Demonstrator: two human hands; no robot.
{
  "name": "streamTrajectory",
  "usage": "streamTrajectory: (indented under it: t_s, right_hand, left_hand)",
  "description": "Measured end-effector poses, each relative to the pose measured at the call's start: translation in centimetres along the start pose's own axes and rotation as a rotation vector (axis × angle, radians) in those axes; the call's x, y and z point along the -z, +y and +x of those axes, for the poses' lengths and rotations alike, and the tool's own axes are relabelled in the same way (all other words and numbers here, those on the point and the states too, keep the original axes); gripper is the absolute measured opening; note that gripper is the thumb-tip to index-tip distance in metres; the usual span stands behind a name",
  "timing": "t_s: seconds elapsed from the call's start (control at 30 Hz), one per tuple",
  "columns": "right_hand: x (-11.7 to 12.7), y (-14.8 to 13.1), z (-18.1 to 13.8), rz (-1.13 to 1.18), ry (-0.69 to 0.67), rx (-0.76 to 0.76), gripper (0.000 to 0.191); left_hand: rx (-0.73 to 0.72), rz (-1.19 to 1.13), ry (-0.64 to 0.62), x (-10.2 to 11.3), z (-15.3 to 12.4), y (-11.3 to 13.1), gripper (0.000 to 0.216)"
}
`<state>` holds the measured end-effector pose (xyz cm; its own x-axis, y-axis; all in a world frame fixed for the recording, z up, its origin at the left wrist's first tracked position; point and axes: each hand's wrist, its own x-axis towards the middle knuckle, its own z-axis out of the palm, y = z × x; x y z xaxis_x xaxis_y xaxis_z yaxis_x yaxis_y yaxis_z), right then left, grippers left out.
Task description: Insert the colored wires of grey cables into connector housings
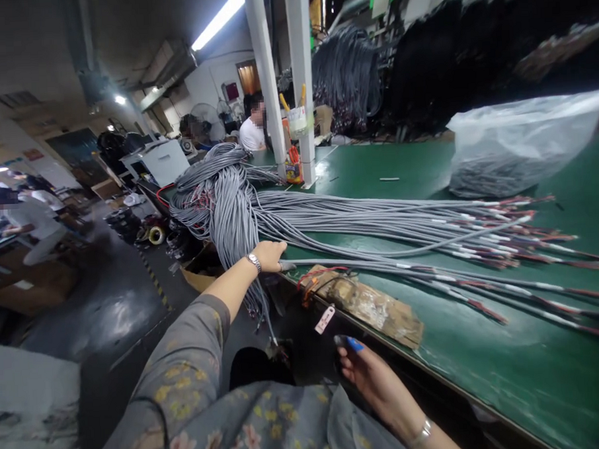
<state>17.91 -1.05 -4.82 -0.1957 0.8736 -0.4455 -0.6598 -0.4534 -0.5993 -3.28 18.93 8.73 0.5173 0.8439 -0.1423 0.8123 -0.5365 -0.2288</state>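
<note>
My left hand [271, 257], a watch on its wrist, is closed around a few grey cables [361, 263] at the front edge of the green table. Those cables run right along the tabletop to stripped ends with red and dark wires. Just behind lies a wide bundle of grey cables [329, 213], and a thick looped heap [234, 207] hangs over the table edge beside my left wrist. My right hand [368, 377] is below the front edge with its fingers curled in. Blue covers its thumb tip; anything pinched between the dark fingertips is too small to name.
A taped cardboard piece [372, 301] lies at the edge of the green table [483, 349], a pink tag [325, 320] hanging near it. A clear plastic bag [519, 145] stands at the back right. White posts [300, 72] rise behind the cables. Other people sit further off.
</note>
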Motion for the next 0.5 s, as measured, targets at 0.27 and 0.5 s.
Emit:
streamTrajectory:
  t_s: [0.27, 0.5]
  right_hand:
    - [0.4, -0.3, 0.2, -0.099, 0.025, -0.014, 0.019]
    - [-0.2, 0.0, -0.1, -0.099, 0.004, -0.062, 0.028]
  left_hand:
    - [0.007, -0.049, -0.048, 0.9, -0.5, -0.5, 0.028]
    - [0.334, -0.658, 0.673, 3.1, 0.1, -2.1, 0.024]
